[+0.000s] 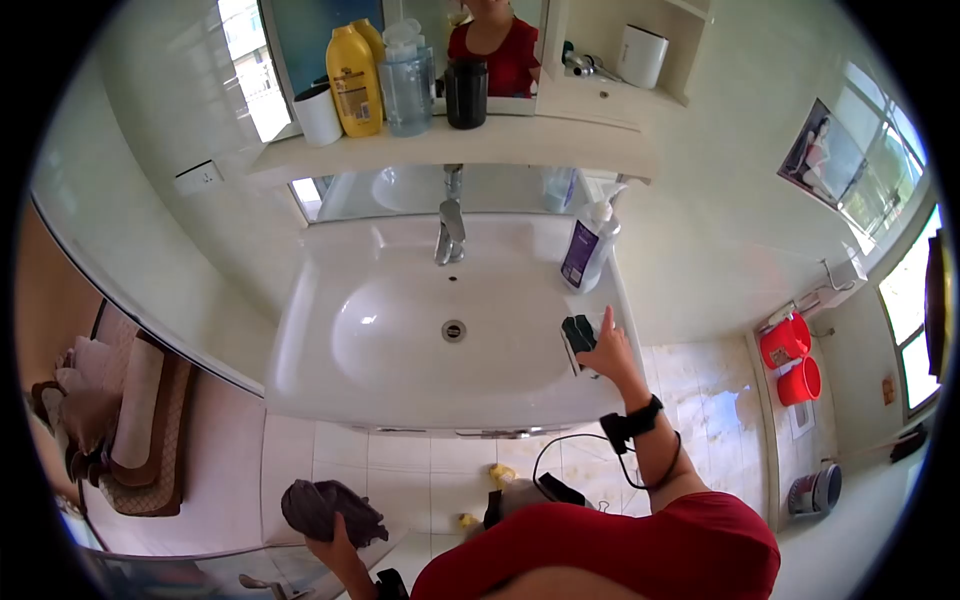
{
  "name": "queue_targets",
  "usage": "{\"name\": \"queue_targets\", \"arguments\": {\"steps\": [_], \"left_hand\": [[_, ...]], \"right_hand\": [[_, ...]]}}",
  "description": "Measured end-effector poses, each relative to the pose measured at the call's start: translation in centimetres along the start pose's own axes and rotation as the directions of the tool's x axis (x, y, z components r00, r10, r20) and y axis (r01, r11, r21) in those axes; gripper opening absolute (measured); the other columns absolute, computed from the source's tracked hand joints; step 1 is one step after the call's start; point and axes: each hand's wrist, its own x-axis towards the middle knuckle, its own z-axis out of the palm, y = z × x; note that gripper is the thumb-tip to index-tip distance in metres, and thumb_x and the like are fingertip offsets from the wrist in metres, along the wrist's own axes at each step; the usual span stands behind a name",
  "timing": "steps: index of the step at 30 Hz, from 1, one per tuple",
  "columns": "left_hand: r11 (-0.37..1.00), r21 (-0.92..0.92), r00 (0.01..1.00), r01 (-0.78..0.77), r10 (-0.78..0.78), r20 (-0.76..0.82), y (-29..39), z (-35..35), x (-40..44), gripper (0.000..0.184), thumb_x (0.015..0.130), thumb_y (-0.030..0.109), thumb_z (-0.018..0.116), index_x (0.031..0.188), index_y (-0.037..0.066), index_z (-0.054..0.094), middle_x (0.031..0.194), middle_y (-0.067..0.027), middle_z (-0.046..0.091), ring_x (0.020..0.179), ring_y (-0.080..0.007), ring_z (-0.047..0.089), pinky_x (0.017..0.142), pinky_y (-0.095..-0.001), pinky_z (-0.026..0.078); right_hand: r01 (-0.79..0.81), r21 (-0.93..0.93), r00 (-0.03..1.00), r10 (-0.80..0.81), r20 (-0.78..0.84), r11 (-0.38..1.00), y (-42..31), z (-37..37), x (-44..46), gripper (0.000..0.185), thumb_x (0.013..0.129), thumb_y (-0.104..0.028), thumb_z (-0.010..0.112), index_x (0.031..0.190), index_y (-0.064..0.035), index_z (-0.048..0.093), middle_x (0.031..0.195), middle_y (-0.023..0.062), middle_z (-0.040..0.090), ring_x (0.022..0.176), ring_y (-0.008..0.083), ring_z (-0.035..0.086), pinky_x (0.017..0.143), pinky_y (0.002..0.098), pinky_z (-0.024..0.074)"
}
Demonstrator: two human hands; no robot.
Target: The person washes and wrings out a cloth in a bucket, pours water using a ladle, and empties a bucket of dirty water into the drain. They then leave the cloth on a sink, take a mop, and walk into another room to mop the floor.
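My left hand (340, 553) is low at the left, closed around a bunched dark grey cloth (332, 510), held out in front of the washbasin over the floor. My right hand (612, 352) is at the right rim of the white washbasin (385, 385). Its index finger points forward and the thumb is spread apart from it, beside a small dark green pad-like item (577, 330) with a pale edge. Whether the thumb touches that item I cannot tell. Just beyond stands a white pump bottle (590, 250) with a purple label. A chrome faucet (450, 235) rises at the basin's back.
Above the basin, a shelf (540, 140) carries a yellow bottle (355, 85), a clear blue bottle (406, 95), a black jar (466, 95) and a white cup (317, 115). Red buckets (785, 342) stand at the right. A black cable (537, 460) hangs near my right wrist.
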Motion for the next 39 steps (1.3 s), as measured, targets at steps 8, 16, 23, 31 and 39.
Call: {"name": "queue_targets", "arguments": {"steps": [8, 16, 23, 31, 39], "left_hand": [[0.988, -0.141, 0.993, 0.057, -0.070, -0.091, 1.2, -2.1, -1.1, 0.042, 0.074, 0.008, 0.070, 0.109, -0.009, 0.053, 0.102, -0.0124, 0.059, 0.088, -0.0186, 0.057, 0.079, -0.0299, 0.046], [0.999, 0.037, 0.962, 0.027, -0.016, -0.274, 0.1, -2.9, -3.6, 0.037, 0.075, 0.006, 0.068, 0.107, -0.007, 0.056, 0.100, -0.0100, 0.061, 0.088, -0.0159, 0.057, 0.080, -0.0286, 0.044], [0.993, -0.089, 0.892, 0.083, -0.114, -0.437, -0.1, -3.9, -5.6, 0.037, 0.073, 0.007, 0.070, 0.104, -0.006, 0.056, 0.097, -0.0095, 0.062, 0.086, -0.0159, 0.058, 0.079, -0.0289, 0.045], [0.992, -0.086, 0.857, 0.090, -0.121, -0.501, -0.9, -5.6, -5.7, 0.034, 0.073, 0.008, 0.070, 0.101, -0.006, 0.058, 0.094, -0.0092, 0.063, 0.083, -0.0146, 0.058, 0.076, -0.0287, 0.046], [0.864, -0.500, 0.863, 0.065, -0.300, -0.407, -1.3, -10.1, 0.8, 0.036, 0.076, 0.002, 0.064, 0.109, -0.003, 0.054, 0.100, -0.0103, 0.061, 0.089, -0.0193, 0.060, 0.079, -0.0307, 0.048]], "right_hand": [[0.819, -0.014, 0.529, -0.763, -0.372, 0.574, -8.6, -21.9, 8.2, 0.099, 0.055, -0.004, 0.069, 0.141, -0.0045, 0.020, 0.140, 0.0165, 0.033, 0.129, 0.0245, 0.032, 0.107, 0.0345, 0.0234], [0.821, 0.171, 0.567, -0.814, -0.130, 0.545, -12.2, -25.0, 22.9, 0.093, 0.059, 0.008, 0.056, 0.142, -0.0146, 0.018, 0.140, 0.0100, 0.031, 0.131, 0.0214, 0.027, 0.110, 0.0344, 0.0156], [0.626, -0.331, 0.552, -0.701, -0.451, 0.706, -11.2, -22.5, 22.9, 0.077, 0.079, -0.006, 0.060, 0.141, -0.0295, 0.021, 0.132, 0.0147, 0.044, 0.121, 0.0314, 0.044, 0.094, 0.0405, 0.0424], [0.523, -0.573, 0.122, -0.720, -0.683, 0.631, -9.1, -20.0, 19.5, 0.040, 0.084, -0.027, 0.063, 0.118, -0.0073, 0.056, 0.111, 0.0113, 0.058, 0.100, 0.0251, 0.058, 0.084, 0.0330, 0.0508], [0.921, 0.054, 0.390, -0.916, -0.094, 0.386, -23.2, -8.3, 0.2, 0.033, 0.077, 0.005, 0.053, 0.110, 0.0021, 0.056, 0.118, 0.0143, 0.054, 0.104, 0.0275, 0.055, 0.080, 0.0340, 0.0493]]}}
